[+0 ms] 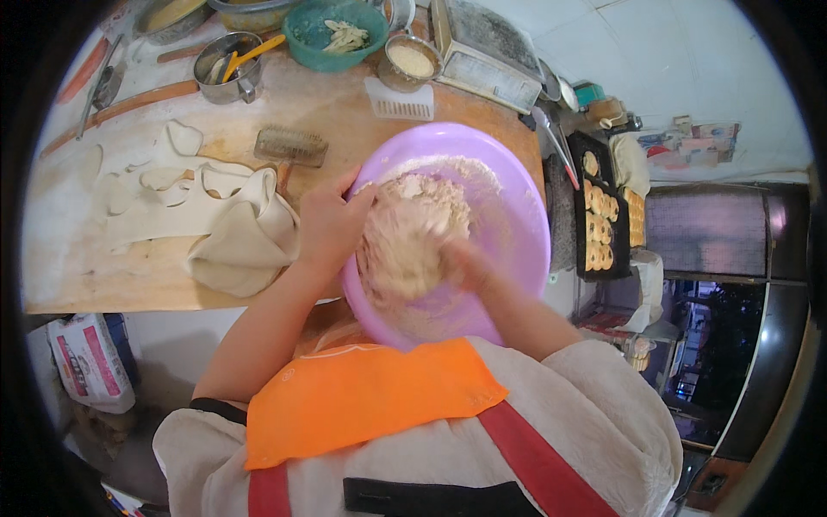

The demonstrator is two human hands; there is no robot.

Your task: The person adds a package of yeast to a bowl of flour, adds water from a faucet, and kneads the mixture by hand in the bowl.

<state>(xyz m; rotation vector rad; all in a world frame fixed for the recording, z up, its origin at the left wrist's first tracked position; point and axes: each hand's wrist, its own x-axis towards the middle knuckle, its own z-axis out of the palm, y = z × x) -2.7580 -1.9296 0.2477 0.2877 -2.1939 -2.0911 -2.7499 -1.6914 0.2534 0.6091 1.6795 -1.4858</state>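
A large purple bowl [514, 226] rests at the table's front edge, tilted toward me. Inside lies a rough, floury mass of dough [409, 220], part of it smeared by motion. My left hand [334, 222] grips the bowl's left rim, thumb on the inner side and the other fingers mostly hidden behind the wall. Within the bowl, at the right side of the dough, my right hand [468, 265] is blurred, so its fingers cannot be made out.
Cut-out sheet dough [164, 207] spreads over the wooden table on the left. A brush [293, 146] and a white scraper [399, 100] lie beyond. At the back stand a metal pot [226, 84], a green basin [320, 53] and a scale [482, 56]. Right is a tray of pastries [600, 226].
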